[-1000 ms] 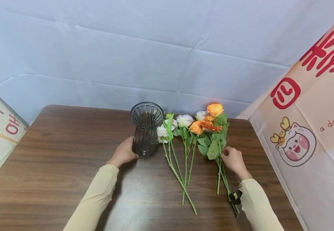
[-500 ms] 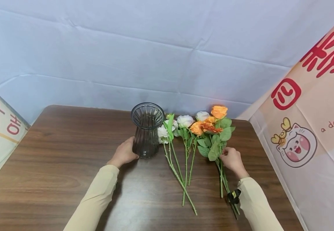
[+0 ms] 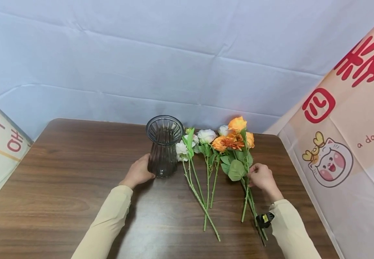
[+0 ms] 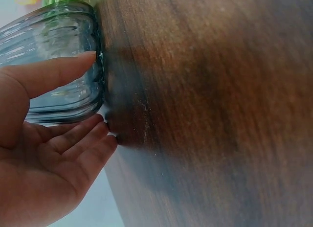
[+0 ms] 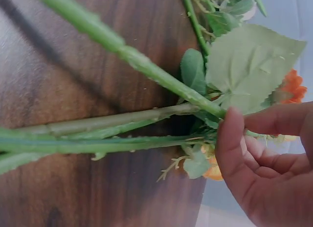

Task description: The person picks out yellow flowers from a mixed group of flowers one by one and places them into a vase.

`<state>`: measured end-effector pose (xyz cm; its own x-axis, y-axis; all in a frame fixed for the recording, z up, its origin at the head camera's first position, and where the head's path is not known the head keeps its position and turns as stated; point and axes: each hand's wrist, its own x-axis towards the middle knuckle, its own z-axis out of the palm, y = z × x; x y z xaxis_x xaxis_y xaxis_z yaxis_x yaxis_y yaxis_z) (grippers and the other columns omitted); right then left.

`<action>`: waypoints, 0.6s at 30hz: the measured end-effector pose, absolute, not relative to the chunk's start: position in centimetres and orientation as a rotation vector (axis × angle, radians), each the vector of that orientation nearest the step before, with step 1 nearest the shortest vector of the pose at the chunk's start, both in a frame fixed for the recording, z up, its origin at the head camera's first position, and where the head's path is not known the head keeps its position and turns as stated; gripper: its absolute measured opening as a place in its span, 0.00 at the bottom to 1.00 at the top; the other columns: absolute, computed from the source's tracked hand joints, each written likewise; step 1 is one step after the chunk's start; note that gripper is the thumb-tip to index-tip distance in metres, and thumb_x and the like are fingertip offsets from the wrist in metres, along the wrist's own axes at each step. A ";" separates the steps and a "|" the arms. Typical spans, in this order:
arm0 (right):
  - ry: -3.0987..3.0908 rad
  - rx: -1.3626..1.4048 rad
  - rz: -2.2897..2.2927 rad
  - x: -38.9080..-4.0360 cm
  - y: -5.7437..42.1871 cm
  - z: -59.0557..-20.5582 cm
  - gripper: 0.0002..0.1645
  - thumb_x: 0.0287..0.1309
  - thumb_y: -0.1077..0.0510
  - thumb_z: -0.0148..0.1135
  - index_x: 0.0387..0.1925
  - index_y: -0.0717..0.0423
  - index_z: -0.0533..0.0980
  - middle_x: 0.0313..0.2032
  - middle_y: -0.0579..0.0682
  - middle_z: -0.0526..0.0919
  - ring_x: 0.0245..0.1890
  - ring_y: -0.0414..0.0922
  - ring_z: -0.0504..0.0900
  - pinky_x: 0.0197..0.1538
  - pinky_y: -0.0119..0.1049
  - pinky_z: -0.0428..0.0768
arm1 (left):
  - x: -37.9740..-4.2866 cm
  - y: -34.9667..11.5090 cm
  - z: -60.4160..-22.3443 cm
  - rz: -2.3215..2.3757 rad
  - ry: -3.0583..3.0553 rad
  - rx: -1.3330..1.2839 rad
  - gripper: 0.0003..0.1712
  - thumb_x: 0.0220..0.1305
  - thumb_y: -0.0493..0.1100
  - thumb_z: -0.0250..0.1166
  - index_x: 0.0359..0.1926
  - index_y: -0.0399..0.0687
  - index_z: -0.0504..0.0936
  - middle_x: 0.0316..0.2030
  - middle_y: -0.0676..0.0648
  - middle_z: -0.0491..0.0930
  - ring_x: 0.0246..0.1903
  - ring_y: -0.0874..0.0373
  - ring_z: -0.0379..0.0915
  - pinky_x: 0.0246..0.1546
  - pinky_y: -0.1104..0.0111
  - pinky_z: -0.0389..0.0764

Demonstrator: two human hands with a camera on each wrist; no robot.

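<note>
A dark, see-through ribbed glass vase (image 3: 163,158) stands upright on the table. My left hand (image 3: 138,173) holds it low down from the left, thumb (image 4: 58,73) across one side and fingers along another. At the right, my right hand (image 3: 262,180) pinches the green stem (image 5: 146,68) of an orange rose (image 3: 237,124) between thumb and forefinger. In the right wrist view that stem is raised above several others. Further orange flowers (image 3: 233,141) lie beneath and beside it. A broad leaf (image 3: 236,170) hangs near the pinching fingers.
Between vase and right hand lie white flowers (image 3: 207,136) with long stems (image 3: 203,201) pointing toward me. The brown wooden table (image 3: 77,172) ends at a pale cloth wall (image 3: 125,72). A printed banner (image 3: 351,118) hangs at the right.
The orange rose in my right hand first shifted right, then swung back left and turned, uncovering another orange flower to its right. My left hand and the vase stay put.
</note>
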<state>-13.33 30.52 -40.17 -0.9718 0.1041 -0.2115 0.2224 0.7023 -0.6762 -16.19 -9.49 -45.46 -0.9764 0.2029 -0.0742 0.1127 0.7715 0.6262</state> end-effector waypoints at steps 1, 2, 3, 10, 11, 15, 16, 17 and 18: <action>2.736 0.274 -1.134 -13.3 30.5 -40.1 0.06 0.53 0.70 0.47 0.31 0.70 0.70 0.21 0.57 0.75 0.15 0.45 0.79 0.24 0.42 0.80 | -16.2 -9.5 -45.5 0.987 2.827 0.253 0.43 0.40 0.37 0.72 0.58 0.31 0.64 0.51 0.33 0.72 0.49 0.38 0.69 0.50 0.49 0.69; 2.712 0.288 -1.150 -13.3 30.5 -39.9 0.06 0.52 0.70 0.47 0.32 0.70 0.70 0.21 0.56 0.75 0.15 0.45 0.79 0.25 0.42 0.80 | -16.2 -9.5 -45.5 0.988 2.828 0.253 0.42 0.40 0.36 0.72 0.58 0.31 0.64 0.51 0.33 0.72 0.49 0.38 0.69 0.50 0.49 0.69; 2.687 0.302 -1.170 -13.3 30.5 -39.8 0.06 0.53 0.70 0.47 0.31 0.71 0.69 0.21 0.56 0.75 0.15 0.45 0.79 0.25 0.42 0.80 | -16.3 -9.5 -45.5 0.992 2.827 0.253 0.42 0.40 0.36 0.72 0.58 0.31 0.64 0.50 0.33 0.73 0.49 0.39 0.69 0.50 0.50 0.69; 2.511 0.355 -1.296 -13.4 30.3 -39.5 0.06 0.53 0.71 0.45 0.32 0.75 0.68 0.19 0.55 0.72 0.15 0.44 0.78 0.26 0.40 0.81 | -16.3 -9.5 -45.6 0.993 2.834 0.252 0.41 0.39 0.36 0.72 0.57 0.32 0.65 0.48 0.34 0.74 0.47 0.39 0.71 0.49 0.50 0.70; 2.497 0.359 -1.312 -13.3 30.3 -39.5 0.06 0.52 0.72 0.45 0.32 0.75 0.68 0.20 0.55 0.72 0.15 0.45 0.78 0.26 0.40 0.81 | -16.3 -9.5 -45.6 0.995 2.832 0.249 0.41 0.39 0.36 0.72 0.57 0.32 0.66 0.48 0.35 0.74 0.47 0.40 0.71 0.49 0.50 0.70; 2.424 0.336 -1.382 -13.3 30.2 -39.4 0.08 0.52 0.73 0.46 0.33 0.78 0.67 0.23 0.56 0.72 0.17 0.45 0.78 0.28 0.40 0.82 | -16.2 -9.6 -45.5 1.011 2.826 0.239 0.40 0.39 0.35 0.73 0.56 0.34 0.67 0.46 0.36 0.75 0.46 0.41 0.72 0.48 0.50 0.71; 2.403 0.321 -1.399 -13.3 30.2 -39.3 0.08 0.52 0.73 0.46 0.34 0.79 0.66 0.23 0.57 0.72 0.17 0.45 0.79 0.28 0.40 0.82 | -16.2 -9.5 -45.5 1.012 2.825 0.239 0.40 0.39 0.35 0.73 0.56 0.34 0.67 0.46 0.36 0.75 0.46 0.41 0.72 0.48 0.50 0.71; 2.382 0.309 -1.413 -13.2 30.2 -39.2 0.08 0.53 0.73 0.46 0.35 0.79 0.66 0.24 0.57 0.72 0.18 0.45 0.79 0.29 0.40 0.82 | -16.2 -9.5 -45.5 1.011 2.824 0.239 0.40 0.39 0.35 0.73 0.56 0.34 0.66 0.47 0.36 0.75 0.46 0.41 0.72 0.48 0.50 0.71; 2.361 0.292 -1.426 -13.2 30.2 -39.2 0.09 0.53 0.73 0.46 0.35 0.80 0.66 0.24 0.57 0.72 0.18 0.45 0.79 0.29 0.39 0.82 | -16.2 -9.5 -45.5 1.010 2.825 0.240 0.40 0.39 0.35 0.72 0.56 0.34 0.66 0.47 0.36 0.75 0.46 0.40 0.72 0.48 0.50 0.71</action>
<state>-13.24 30.17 -39.16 -0.9116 -0.0119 -0.4108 0.3581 0.4677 -0.8081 -16.18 -9.53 -45.47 -0.9786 0.1933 -0.0702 0.1050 0.7631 0.6377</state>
